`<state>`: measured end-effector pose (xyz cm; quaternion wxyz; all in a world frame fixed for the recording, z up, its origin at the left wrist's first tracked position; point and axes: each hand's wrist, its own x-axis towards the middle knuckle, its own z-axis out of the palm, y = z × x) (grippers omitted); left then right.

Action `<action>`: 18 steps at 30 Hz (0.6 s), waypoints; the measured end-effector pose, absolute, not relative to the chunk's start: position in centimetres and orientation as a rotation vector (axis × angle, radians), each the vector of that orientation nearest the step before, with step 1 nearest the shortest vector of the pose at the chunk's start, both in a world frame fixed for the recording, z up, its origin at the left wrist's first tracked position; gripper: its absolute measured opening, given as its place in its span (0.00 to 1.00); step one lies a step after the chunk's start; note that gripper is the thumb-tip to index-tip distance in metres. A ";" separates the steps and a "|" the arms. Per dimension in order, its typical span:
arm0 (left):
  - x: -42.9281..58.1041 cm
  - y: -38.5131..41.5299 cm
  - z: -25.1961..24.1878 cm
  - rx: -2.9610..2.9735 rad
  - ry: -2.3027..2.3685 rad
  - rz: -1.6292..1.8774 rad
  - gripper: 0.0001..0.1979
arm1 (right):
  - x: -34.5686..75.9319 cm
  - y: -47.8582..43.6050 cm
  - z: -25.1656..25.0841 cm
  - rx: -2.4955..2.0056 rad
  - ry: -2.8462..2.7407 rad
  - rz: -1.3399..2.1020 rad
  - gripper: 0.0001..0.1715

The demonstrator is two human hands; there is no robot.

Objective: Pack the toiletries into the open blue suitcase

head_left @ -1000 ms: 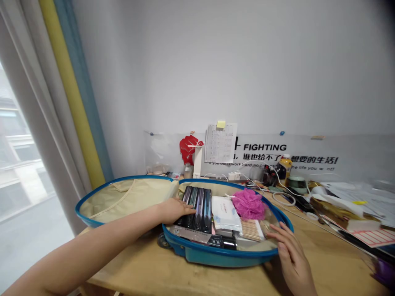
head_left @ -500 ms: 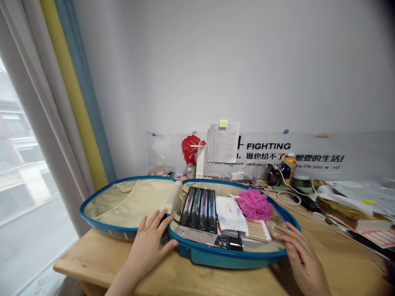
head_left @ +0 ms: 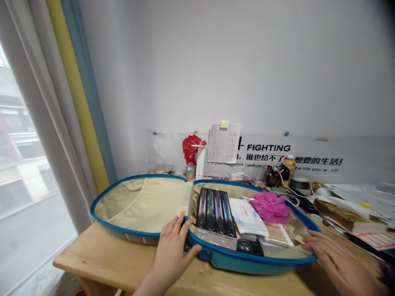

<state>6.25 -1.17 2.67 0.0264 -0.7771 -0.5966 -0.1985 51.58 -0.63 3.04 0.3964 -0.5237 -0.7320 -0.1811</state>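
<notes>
A small blue-rimmed suitcase lies opened flat on the table, its two cream-lined halves side by side. My left hand holds the front rim near the hinge, fingers over the edge and thumb apart along the front. Over at the right end, my right hand curls its fingers over the rim. The right half holds several boxed toothbrushes, a white soft packet, a pink bath puff, a pack of thin wooden sticks and a flat grey-black package. The left half shows bare lining.
The wooden table has its left edge near the window and curtain. Behind the suitcase stand a glass jar and a white stand. Cables, a yellow-labelled bottle, a green bowl and papers crowd the right side.
The suitcase and its contents have shifted to the right across the table. Both my hands have moved right along with it, staying on its rim.
</notes>
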 end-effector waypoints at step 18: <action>18.0 -3.7 4.6 -2.683 -1.505 -0.834 0.34 | 42.2 4.3 9.6 -2.224 -2.153 0.104 0.34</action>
